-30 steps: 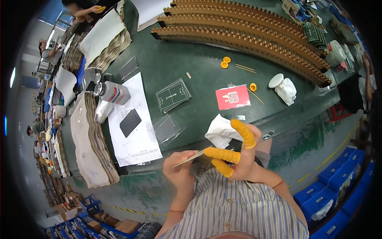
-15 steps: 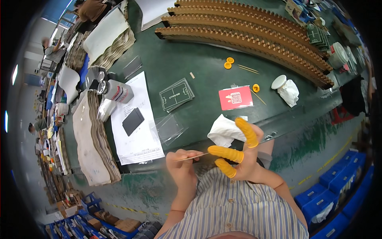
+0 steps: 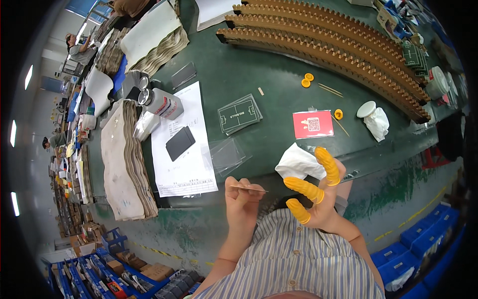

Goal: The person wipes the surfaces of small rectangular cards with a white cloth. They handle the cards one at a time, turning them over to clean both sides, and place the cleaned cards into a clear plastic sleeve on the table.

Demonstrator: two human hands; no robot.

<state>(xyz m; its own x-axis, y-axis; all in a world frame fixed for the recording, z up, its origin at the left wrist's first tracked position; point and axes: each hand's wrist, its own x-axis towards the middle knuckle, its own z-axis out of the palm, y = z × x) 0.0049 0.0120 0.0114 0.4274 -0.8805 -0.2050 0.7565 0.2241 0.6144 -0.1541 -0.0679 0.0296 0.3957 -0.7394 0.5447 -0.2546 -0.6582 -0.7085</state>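
My left hand (image 3: 242, 200) pinches a thin flat card (image 3: 255, 189) between thumb and fingers, just off the table's front edge. The card shows nearly edge-on, so its faces are hidden. My right hand (image 3: 323, 205) is open, with ribbed yellow finger cots (image 3: 304, 189) on three spread fingers and nothing visible between them. A gap parts its fingertips from the card. Behind these fingers a crumpled white cloth (image 3: 297, 160) lies at the table edge. A stack of green cards (image 3: 239, 115) with white line drawings lies farther back, near clear plastic sleeves (image 3: 228, 155).
Slotted brown racks (image 3: 318, 52) span the back of the green table (image 3: 279, 60). Bottles (image 3: 167, 103), dark cards (image 3: 180, 143) and a printed sheet (image 3: 191, 182) lie left. A red card (image 3: 312, 124), spare finger cots (image 3: 307, 80), wooden sticks (image 3: 330, 89) and a cloth-wrapped pad (image 3: 374, 120) lie right.
My right fingertips have come away from the card, which my left hand still pinches and has tilted. The whole view has shifted, moving the table's things rightward in the picture.
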